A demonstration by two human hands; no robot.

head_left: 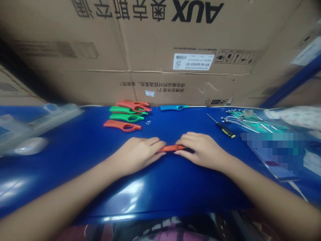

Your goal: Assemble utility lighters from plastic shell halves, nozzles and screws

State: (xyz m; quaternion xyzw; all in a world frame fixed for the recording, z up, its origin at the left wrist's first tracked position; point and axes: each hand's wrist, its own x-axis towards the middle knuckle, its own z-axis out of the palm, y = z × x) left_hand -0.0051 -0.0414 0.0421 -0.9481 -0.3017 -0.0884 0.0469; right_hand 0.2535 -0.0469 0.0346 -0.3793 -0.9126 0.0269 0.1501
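Observation:
An orange long-neck lighter body (pixel 172 148) is held level above the front middle of the blue table. My left hand (pixel 140 152) is closed around its left end, thumb and fingers pinching it. At the other end my right hand (pixel 202 147) grips it where a dark part shows between thumb and fingers; what that part is, I cannot tell. Beyond my left hand lie several orange and green lighter bodies (pixel 122 126) in an overlapping row. Tiny white pieces (pixel 148 123) rest beside them. A blue lighter (pixel 173 107) with a metal rod lies at the back.
On the right are a black-and-yellow screwdriver (pixel 225 130), bagged green cables (pixel 258 122) and a flat device (pixel 276 160) with a cord. A white mouse (pixel 32 146) and clear plastic bags (pixel 57 117) occupy the left. A large cardboard box (pixel 147 40) stands behind the blue table (pixel 160 194).

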